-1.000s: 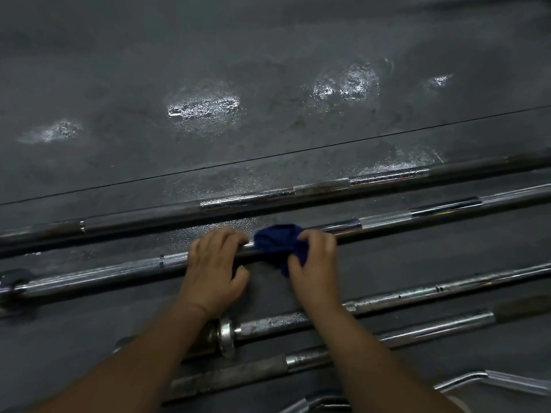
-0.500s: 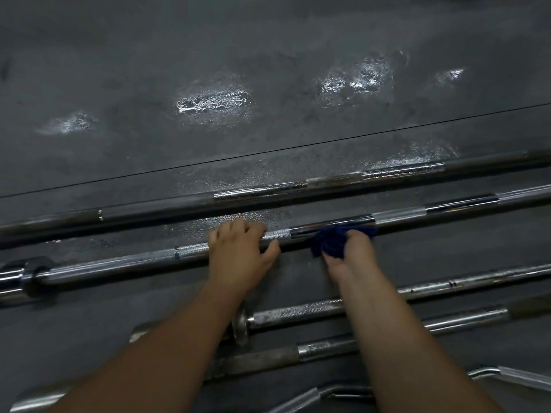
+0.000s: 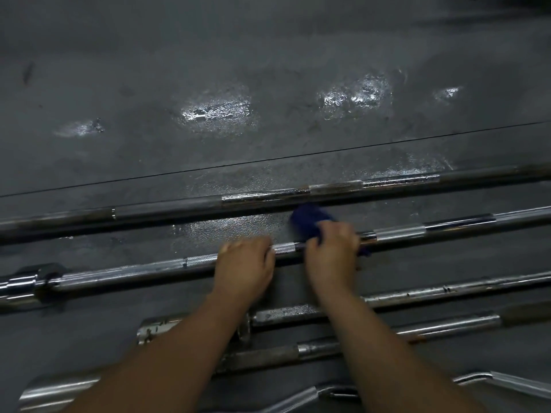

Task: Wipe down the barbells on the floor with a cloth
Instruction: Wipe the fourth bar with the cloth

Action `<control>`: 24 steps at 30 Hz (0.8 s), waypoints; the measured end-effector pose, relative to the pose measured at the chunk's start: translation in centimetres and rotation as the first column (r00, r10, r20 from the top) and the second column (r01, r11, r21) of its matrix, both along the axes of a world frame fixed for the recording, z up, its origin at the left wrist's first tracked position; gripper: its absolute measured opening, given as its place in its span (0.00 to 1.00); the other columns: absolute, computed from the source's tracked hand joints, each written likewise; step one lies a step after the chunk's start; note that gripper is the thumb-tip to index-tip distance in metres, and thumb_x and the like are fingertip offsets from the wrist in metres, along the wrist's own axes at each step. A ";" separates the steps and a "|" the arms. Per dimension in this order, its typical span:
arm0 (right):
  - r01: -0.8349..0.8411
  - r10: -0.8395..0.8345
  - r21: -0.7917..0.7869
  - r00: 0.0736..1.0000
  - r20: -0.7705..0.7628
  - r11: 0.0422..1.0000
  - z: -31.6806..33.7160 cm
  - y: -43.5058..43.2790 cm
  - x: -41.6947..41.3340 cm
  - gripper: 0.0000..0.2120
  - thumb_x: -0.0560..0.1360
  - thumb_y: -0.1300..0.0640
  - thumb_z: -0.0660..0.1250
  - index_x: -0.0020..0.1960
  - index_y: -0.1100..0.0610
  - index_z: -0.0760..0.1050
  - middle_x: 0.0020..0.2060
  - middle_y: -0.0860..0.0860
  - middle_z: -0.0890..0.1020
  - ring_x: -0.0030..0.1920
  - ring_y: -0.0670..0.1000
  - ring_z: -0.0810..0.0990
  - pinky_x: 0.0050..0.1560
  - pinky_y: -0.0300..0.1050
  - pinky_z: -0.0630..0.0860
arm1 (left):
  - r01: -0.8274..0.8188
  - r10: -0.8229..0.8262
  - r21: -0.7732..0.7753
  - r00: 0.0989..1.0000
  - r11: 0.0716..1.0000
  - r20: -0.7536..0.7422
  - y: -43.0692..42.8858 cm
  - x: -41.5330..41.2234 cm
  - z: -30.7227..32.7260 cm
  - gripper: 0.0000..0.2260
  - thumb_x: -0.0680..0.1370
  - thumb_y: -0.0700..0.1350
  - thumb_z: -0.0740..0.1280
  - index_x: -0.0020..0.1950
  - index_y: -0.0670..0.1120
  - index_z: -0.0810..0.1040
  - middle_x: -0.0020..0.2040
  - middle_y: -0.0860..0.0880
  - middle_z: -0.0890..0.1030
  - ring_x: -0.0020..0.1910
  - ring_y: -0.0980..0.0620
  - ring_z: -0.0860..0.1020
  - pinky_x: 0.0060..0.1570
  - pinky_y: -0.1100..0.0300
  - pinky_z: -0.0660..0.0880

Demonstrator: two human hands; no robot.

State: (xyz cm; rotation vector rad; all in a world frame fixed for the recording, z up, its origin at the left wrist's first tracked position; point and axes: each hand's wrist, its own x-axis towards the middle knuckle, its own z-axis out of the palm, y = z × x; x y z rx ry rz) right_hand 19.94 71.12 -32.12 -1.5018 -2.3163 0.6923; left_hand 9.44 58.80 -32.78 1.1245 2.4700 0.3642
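I kneel over several barbells that lie on the dark floor (image 3: 268, 55), and I work on the second barbell (image 3: 134, 268) counted from the far side. It runs from the lower left to the upper right, with its thick sleeve end at the left edge. My left hand (image 3: 243, 268) lies over this bar from above; the fingers curl over its far side and the thumb stays on the near side, so the hand grips the bar. Just to the right of it, a short knurled part of the bar shows between my two hands.

My right hand (image 3: 331, 254) holds the blue cloth (image 3: 310, 222) on the same bar. The fingers are bent around the cloth and press it on the metal. The cloth is bunched; most of it sticks out beyond my fingers toward the far barbell (image 3: 268, 196), and a small corner shows under the hand at the right side. This part of the picture is blurred, so I cannot tell if the cloth touches the far barbell.

The far barbell lies almost parallel, near to the one I hold, and it looks darker with some shiny patches. Closer to me, under my forearms, three more bars (image 3: 447, 292) lie close together, and at the bottom a curved bar (image 3: 507, 389) shows partly. The floor has some bright reflecting spots farther away.
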 end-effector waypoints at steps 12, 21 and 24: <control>-0.276 0.252 0.155 0.955 0.157 0.949 -1.6 -5.1 3.4 0.12 0.70 0.57 0.67 0.54 0.51 0.76 0.49 0.54 0.75 0.48 0.57 0.72 0.48 0.51 0.72 | 0.141 -0.136 -0.034 0.981 0.989 0.136 -0.5 1.1 -0.5 0.21 0.77 0.57 0.53 0.59 0.47 0.78 0.53 0.45 0.75 0.55 0.43 0.73 0.54 0.50 0.73; 0.091 -0.085 -0.063 0.993 0.083 0.994 -1.3 -1.1 5.4 0.15 0.75 0.57 0.66 0.62 0.55 0.74 0.54 0.59 0.71 0.48 0.63 0.76 0.52 0.54 0.76 | 0.137 -0.143 0.057 0.983 0.989 0.114 -1.7 1.5 -0.2 0.16 0.77 0.49 0.69 0.64 0.49 0.75 0.58 0.49 0.79 0.57 0.45 0.76 0.58 0.52 0.69; -0.327 0.338 -0.189 0.941 0.026 0.926 -1.1 -5.4 4.4 0.18 0.76 0.57 0.63 0.66 0.49 0.69 0.57 0.56 0.70 0.47 0.61 0.77 0.49 0.54 0.77 | 0.047 -0.070 0.109 0.974 0.993 0.215 -1.3 1.1 -0.4 0.19 0.75 0.47 0.72 0.66 0.50 0.75 0.59 0.51 0.79 0.59 0.48 0.76 0.61 0.51 0.69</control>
